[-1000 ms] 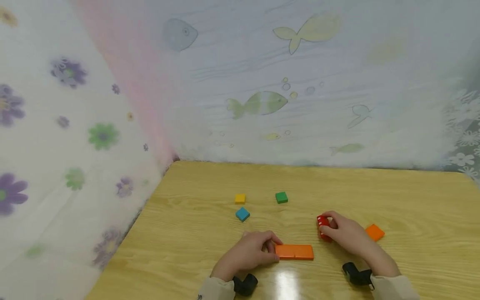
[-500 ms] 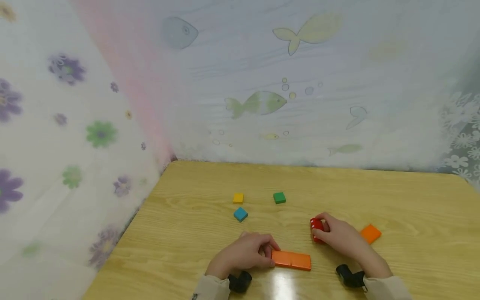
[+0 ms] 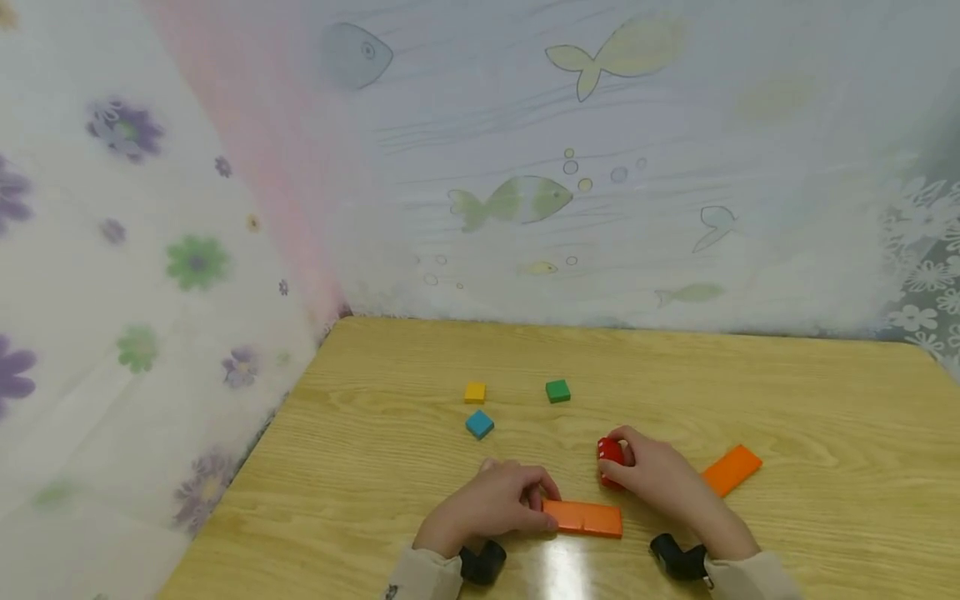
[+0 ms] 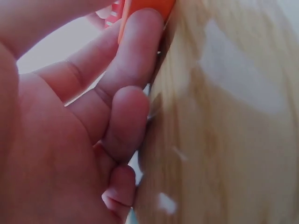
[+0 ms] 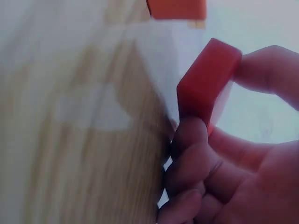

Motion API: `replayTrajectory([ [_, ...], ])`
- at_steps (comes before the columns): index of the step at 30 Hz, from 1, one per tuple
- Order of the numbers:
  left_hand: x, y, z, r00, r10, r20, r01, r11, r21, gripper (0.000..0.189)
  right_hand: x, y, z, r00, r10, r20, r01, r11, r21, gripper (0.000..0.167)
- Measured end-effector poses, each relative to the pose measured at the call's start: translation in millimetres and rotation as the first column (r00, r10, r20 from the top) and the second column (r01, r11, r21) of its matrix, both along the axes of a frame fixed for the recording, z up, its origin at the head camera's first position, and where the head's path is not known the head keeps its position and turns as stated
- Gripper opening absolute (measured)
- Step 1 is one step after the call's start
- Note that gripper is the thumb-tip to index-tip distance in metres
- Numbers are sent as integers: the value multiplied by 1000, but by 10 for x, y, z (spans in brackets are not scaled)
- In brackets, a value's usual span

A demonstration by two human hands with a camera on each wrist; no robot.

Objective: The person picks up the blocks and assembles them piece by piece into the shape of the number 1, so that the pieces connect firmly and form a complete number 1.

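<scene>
My left hand (image 3: 491, 508) pinches the left end of a flat orange bar (image 3: 588, 518) lying on the table, thumb in front and fingers behind. In the left wrist view, fingertips touch that orange bar (image 4: 149, 7), and a bit of red with white marks shows beyond it. Between thumb and fingers my right hand (image 3: 660, 475) grips a red block (image 3: 609, 462) with white marks along one edge. It is just behind and above the orange bar's right end. The right wrist view shows the red block (image 5: 205, 74) tilted, its plain side towards the camera.
A second orange bar (image 3: 735, 471) lies to the right, partly hidden by the right wrist. Farther back are small yellow (image 3: 476, 393), green (image 3: 558, 391) and blue tiles (image 3: 480, 424). The wooden table (image 3: 825, 417) meets a fish-patterned curtain (image 3: 510, 200) at its far edge.
My right hand has moved left with the red block, uncovering more of the second orange bar. The orange bar at my left hand has shifted slightly nearer and turned a little.
</scene>
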State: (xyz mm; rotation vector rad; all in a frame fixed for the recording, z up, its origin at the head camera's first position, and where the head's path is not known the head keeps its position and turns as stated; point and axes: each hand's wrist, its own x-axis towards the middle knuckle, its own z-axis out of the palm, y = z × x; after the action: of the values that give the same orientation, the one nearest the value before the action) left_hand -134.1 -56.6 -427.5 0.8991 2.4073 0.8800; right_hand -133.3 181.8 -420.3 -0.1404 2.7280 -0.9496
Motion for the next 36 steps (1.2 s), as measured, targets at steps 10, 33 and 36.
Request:
replayTrajectory([
  [10,9,7,6,1000,-10,-7,10,1000,-14,20,43,-178,27,1000,5,6,-5,999,33,42],
  [33,1,17,1,1000,-6,22,6,1000,-6,21,133,-365,29,1000,6,-6,-6,999,39,40],
  [36,11,5,1,999,2,35,-1,1000,-3,21,142,-381,24,1000,15,1,-15,999,38,41],
])
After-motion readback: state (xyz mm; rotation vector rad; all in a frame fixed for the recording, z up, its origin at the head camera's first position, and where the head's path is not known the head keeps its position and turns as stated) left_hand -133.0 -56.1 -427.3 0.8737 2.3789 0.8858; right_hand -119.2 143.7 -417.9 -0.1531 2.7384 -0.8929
